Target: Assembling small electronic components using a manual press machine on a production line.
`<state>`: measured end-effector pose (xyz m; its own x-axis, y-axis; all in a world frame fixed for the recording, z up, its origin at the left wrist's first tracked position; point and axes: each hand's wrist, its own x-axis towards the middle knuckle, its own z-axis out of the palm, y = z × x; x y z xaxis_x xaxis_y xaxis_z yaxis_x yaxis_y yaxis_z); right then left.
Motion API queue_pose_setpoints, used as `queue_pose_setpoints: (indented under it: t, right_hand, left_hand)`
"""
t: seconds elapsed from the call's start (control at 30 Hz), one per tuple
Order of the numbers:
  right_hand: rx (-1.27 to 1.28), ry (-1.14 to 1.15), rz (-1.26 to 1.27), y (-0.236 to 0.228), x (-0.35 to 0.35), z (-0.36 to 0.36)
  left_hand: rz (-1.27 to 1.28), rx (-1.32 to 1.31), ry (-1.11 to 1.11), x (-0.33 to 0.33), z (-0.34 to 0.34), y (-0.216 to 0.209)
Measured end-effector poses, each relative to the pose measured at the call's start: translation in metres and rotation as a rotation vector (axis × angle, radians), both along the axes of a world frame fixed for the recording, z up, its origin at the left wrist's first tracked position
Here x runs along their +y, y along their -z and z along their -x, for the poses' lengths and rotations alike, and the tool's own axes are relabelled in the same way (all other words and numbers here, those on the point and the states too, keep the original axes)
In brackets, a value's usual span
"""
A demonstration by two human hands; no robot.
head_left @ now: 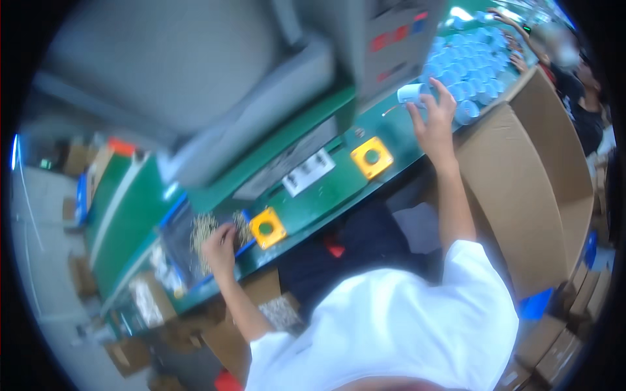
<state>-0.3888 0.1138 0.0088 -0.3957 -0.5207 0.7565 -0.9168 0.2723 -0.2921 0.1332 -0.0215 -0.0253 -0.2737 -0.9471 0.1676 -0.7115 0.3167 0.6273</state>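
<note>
At 1 o'clock on the green bench (326, 195) my right hand (433, 120) pinches a small white cylinder (412, 93), left hand (220, 246) w/ fingers pressed into loose metal bits (203, 229) at 8 — rushed grab could drop it.

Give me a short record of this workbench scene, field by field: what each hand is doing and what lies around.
left hand: reaching into a blue tray of small metal parts
right hand: holding a white cup
bench: green
yellow blocks: two, each with a round hole, one by the tray, one mid-bench
cup pile: pale blue, beyond the right hand
cardboard box: open, at right
machine: grey, behind the bench
</note>
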Motion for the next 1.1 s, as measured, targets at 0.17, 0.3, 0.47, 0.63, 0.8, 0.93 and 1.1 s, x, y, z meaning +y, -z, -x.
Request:
queue_pose_setpoints:
  t: [0.17,0.3,0.47,0.63,0.8,0.93,1.1]
  right_hand:
    - [-0.689,-0.799,0.350,-0.009,-0.009,-0.137]
    - [-0.614,-0.726,0.233,-0.033,-0.031,-0.179]
    - [-0.447,-0.684,0.126,-0.024,-0.044,-0.189]
    - [-0.337,-0.658,0.149,-0.024,-0.046,-0.188]
    - [-0.291,-0.615,0.180,-0.029,-0.055,-0.189]
    - [-0.283,-0.528,0.013,-0.049,-0.043,-0.188]
    - [-0.216,-0.570,-0.077,-0.060,-0.051,-0.182]
  left_hand:
    - [0.110,0.010,0.017,-0.001,0.013,-0.009]
    - [0.102,0.006,-0.031,0.001,0.008,-0.006]
    - [0.100,-0.008,-0.043,0.005,0.010,-0.008]
    - [0.089,-0.003,-0.041,0.003,0.008,-0.005]
    - [0.101,0.003,-0.030,-0.003,0.013,-0.008]
    - [0.163,0.028,-0.034,-0.003,0.015,-0.007]
    - [0.090,-0.016,-0.050,0.002,0.003,-0.001]
